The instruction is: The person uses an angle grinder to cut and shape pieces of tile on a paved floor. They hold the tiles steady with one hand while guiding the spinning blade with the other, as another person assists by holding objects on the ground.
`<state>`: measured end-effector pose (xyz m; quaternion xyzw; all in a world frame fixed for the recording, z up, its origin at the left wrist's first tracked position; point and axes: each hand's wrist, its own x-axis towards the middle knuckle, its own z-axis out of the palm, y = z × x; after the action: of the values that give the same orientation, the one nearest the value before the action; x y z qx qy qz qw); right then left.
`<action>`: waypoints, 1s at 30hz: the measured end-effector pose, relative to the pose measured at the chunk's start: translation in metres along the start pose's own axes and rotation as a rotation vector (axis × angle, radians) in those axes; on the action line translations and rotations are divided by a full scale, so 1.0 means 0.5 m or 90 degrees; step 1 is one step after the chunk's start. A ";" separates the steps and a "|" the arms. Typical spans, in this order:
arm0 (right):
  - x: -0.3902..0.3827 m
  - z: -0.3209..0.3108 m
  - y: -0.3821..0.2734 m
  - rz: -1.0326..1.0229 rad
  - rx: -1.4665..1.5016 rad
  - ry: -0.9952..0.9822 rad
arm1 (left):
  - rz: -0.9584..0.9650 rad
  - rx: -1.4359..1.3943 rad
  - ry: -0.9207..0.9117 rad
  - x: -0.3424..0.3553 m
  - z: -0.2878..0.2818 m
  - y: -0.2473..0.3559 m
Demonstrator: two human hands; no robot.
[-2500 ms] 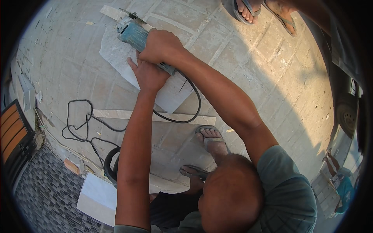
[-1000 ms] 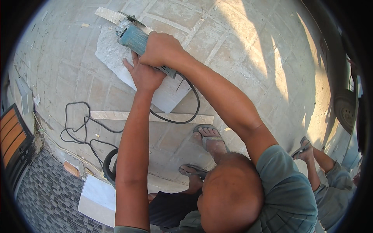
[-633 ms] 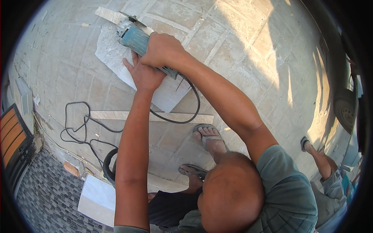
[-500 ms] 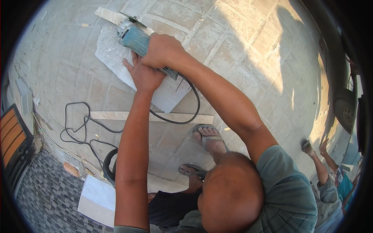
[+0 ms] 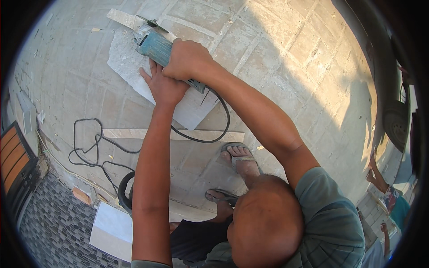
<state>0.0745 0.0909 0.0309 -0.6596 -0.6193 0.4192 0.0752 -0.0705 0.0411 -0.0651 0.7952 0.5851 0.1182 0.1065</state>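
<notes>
My right hand [image 5: 190, 58] is wrapped around the body of a blue angle grinder [image 5: 154, 48]. Its dark disc [image 5: 151, 21] is at the far end, beside a narrow pale tile strip [image 5: 121, 18]. Under the tool lies a broken-edged, dusty white tile slab [image 5: 123, 60]. My left hand [image 5: 167, 87] rests on that slab close against the right hand, its visible fingers spread; the others are hidden beneath the grinder. A black power cord [image 5: 229, 118] loops from the grinder's rear.
A long tile strip [image 5: 187, 135] lies across the paving near a sandalled foot [image 5: 243, 161]. Cord coils [image 5: 89, 163] spread at left, near a slatted bench [image 5: 15, 154] and tile pieces [image 5: 111, 230]. At far right are a vehicle wheel [image 5: 395, 125] and another person [image 5: 395, 203].
Both hands and the grinder have stayed almost in place. At the far right, people have shifted, and the shadow on the sunlit paving has changed shape.
</notes>
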 end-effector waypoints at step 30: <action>-0.029 -0.022 0.004 0.039 -0.013 -0.043 | -0.002 0.007 -0.028 0.000 -0.008 0.008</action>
<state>0.0847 0.0822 0.0432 -0.6646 -0.6050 0.4371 0.0343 -0.0685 0.0399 -0.0600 0.7972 0.5845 0.0976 0.1153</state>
